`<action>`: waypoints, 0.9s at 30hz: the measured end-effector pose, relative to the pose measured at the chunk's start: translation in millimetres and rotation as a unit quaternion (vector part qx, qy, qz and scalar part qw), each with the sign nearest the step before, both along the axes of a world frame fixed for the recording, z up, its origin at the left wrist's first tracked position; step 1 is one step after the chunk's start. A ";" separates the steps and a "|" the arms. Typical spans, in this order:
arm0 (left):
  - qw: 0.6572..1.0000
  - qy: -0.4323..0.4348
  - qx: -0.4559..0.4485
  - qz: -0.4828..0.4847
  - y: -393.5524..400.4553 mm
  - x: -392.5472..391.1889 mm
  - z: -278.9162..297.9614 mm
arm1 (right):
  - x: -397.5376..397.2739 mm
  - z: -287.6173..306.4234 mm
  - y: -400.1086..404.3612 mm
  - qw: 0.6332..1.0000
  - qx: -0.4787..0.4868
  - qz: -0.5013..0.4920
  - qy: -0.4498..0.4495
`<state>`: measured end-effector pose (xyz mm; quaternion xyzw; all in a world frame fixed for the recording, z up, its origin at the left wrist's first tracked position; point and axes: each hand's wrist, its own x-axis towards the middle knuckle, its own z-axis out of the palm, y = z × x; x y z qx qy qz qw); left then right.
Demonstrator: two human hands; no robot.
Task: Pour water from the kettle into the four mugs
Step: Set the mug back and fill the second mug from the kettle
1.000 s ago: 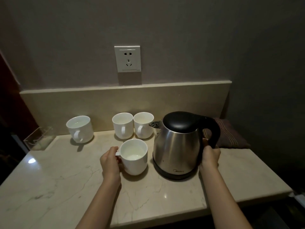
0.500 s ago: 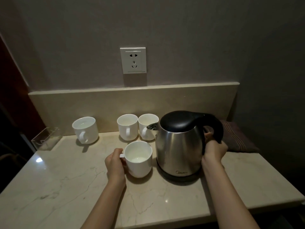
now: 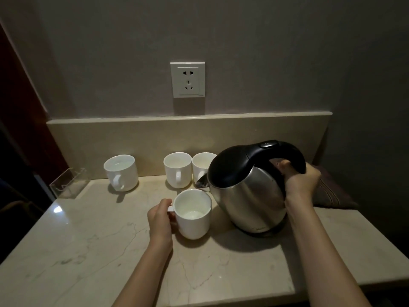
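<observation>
**Kettle tipped toward the nearest mug, pour about to begin**

Marble countertop (image 3: pixel 88 251) is seen from above, lit dimly, with a low backsplash and a white wall socket (image 3: pixel 187 79) behind it. A dark cushion (image 3: pixel 332 193) lies at the counter's right end, and a clear plastic holder (image 3: pixel 68 183) sits at the left edge.

Largest of the task's things, the steel kettle (image 3: pixel 250 196) with a black lid and handle is tilted to the left, its base lifted on one side. The handle is gripped by the right hand (image 3: pixel 298 185), fingers curled round it. The spout (image 3: pixel 202 182) is pointed toward the mugs; no stream of water can be seen.

Just left of the kettle, the front mug (image 3: pixel 192 214) is steadied by its handle, which is pinched by the left hand (image 3: pixel 160 220). A little liquid appears to lie at its bottom.

Against the backsplash, two mugs (image 3: pixel 178 169) stand side by side, the right one partly hidden by the kettle, and a fourth mug (image 3: pixel 121 172) stands apart at the left. Water seems to be present in the fourth mug; the levels in the pair cannot be told for certain.

By judgement, the task is under way: the front mug is barely filled and is being served now, while the other mugs may be filled already or left to check.
</observation>
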<state>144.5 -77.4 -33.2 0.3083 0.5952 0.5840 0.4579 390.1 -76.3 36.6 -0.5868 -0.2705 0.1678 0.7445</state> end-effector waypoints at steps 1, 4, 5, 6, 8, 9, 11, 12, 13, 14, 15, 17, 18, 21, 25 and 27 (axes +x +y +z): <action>1.000 0.004 0.001 0.000 0.2 0.0 -0.3 | 1.2 0.8 -1.3 1.000 0.005 0.003 -0.003; 1.000 0.004 0.006 0.003 0.9 0.0 -1.1 | 3.7 2.9 -3.6 1.000 0.002 0.008 -0.011; 1.000 0.003 0.006 0.002 1.0 -0.7 -1.3 | 4.4 3.9 -4.2 1.000 0.001 0.010 -0.014; 1.000 0.002 0.005 -0.001 1.4 -1.1 -1.4 | 6.2 4.1 -5.0 1.000 -0.001 0.012 -0.018; 1.000 0.004 0.006 -0.006 1.6 -2.0 -1.8 | 10.5 4.4 -7.1 0.999 -0.009 0.015 -0.029; 1.000 0.006 0.007 -0.007 1.9 -2.1 -2.0 | 12.8 4.7 -9.1 0.999 -0.015 0.015 -0.034; 1.000 0.006 0.008 -0.004 2.3 -2.3 -3.4 | 16.4 6.9 -13.1 0.999 -0.023 0.014 -0.044; 1.000 0.003 0.007 -0.001 2.6 -2.2 -4.1 | 17.0 9.3 -15.3 0.998 -0.026 0.012 -0.050; 1.000 0.002 0.007 0.001 2.4 -2.2 -4.6 | 17.0 11.8 -17.5 0.998 -0.029 0.012 -0.057; 1.000 0.001 0.007 0.000 2.3 -2.0 -5.1 | 16.5 14.6 -19.4 0.997 -0.036 0.010 -0.066; 1.000 0.001 0.009 -0.002 1.6 -1.7 -4.9 | 15.8 17.2 -21.2 0.996 -0.042 0.006 -0.076; 1.000 0.002 0.016 -0.008 -0.2 -1.2 -3.2 | 16.1 19.9 -23.6 0.995 -0.046 0.003 -0.086; 1.000 -0.001 0.020 -0.010 -1.2 -1.3 -2.3 | 16.0 20.8 -24.8 0.995 -0.049 0.004 -0.086; 0.999 -0.012 0.029 -0.015 -3.0 -2.8 -1.8 | 14.9 23.1 -28.3 0.994 -0.057 0.005 -0.092; 0.999 -0.025 0.025 -0.015 -3.4 -3.4 -2.7 | 15.7 26.1 -30.2 0.993 -0.064 0.005 -0.102; 0.999 -0.027 0.025 -0.015 -3.6 -3.6 -1.9 | 15.7 26.2 -30.1 0.993 -0.061 0.005 -0.098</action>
